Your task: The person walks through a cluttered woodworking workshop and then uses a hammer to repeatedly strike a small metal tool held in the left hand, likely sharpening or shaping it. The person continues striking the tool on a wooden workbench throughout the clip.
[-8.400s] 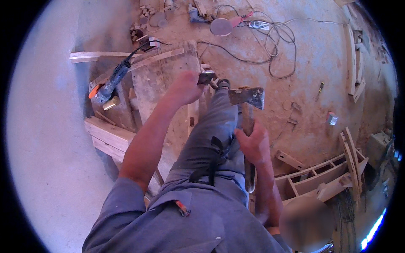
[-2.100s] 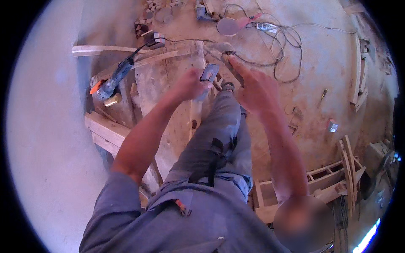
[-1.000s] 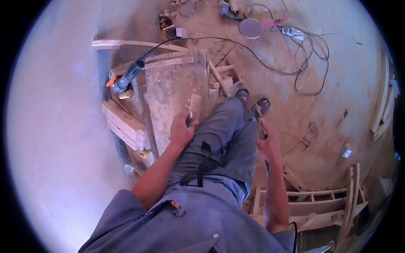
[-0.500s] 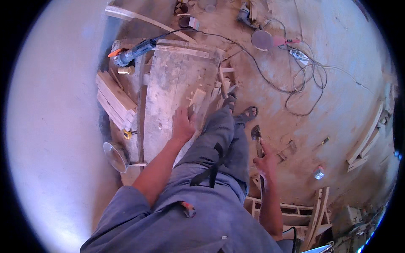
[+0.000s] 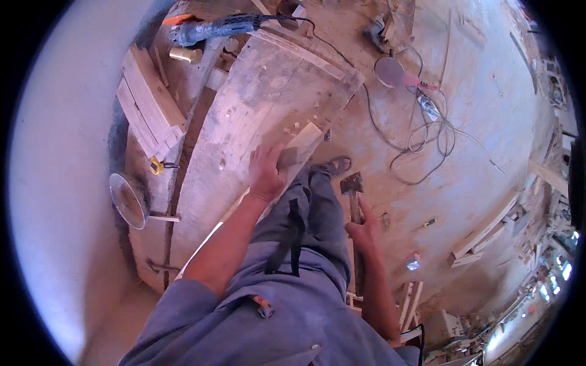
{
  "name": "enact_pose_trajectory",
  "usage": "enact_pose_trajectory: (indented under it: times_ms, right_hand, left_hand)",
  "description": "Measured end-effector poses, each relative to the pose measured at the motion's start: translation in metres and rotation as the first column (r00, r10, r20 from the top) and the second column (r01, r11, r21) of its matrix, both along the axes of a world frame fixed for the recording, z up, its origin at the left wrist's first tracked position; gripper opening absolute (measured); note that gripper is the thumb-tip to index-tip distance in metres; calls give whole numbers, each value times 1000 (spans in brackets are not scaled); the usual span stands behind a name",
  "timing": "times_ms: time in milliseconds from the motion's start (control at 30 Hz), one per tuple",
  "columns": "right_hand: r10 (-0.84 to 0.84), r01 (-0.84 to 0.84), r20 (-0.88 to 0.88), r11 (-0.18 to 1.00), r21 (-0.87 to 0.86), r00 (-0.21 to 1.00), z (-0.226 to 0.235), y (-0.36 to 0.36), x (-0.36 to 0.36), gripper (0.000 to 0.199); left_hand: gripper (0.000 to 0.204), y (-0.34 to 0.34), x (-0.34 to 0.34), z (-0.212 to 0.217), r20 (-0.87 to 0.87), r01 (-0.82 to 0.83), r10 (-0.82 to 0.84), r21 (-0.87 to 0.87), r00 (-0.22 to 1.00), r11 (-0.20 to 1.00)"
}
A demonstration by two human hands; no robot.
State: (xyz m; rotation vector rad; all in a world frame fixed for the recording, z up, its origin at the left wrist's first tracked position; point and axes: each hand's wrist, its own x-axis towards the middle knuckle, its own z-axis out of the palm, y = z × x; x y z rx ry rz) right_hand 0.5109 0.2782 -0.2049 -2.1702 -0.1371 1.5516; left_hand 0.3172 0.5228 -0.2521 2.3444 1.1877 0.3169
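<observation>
On the worn bench board (image 5: pixel 244 116), my left hand (image 5: pixel 267 174) is closed over a pale strip of wood (image 5: pixel 310 132). The strip runs under my palm and forearm, with its far end showing beyond my fingers. Small chips (image 5: pixel 296 126) lie by that end. My right hand (image 5: pixel 364 235) grips the long handle of an adze (image 5: pixel 352 184). Its wide, dark metal head points away from me, off to the right of my legs and apart from the strip. Part of the handle is hidden by my fingers.
On the bench's left side lie a blue angle grinder (image 5: pixel 213 29), stacked planks (image 5: pixel 146 100), a yellow tape measure (image 5: pixel 157 165) and a round dish-like disc (image 5: pixel 128 201). A disc sander (image 5: pixel 389 72) and looped cable (image 5: pixel 421 146) lie on the floor. Timber frames (image 5: pixel 485 235) stand right.
My view has turned and come closer to the bench. My left hand now lies on the wood strip. The adze stays in my right hand, its head now showing broader.
</observation>
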Motion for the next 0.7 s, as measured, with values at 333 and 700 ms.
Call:
enact_pose_trajectory:
  times_ms: [333, 700]
  right_hand:
    - [35, -58, 158, 988, 145, 987, 60, 75, -11, 84]
    - [-326, 264, 127, 897, 356, 937, 60, 86, -32, 17]
  left_hand:
    - [18, 71, -9, 47, 170, -334, 636, -733, 753, 592]
    - [26, 120, 69, 39, 403, 182, 630, -904, 664, 386]
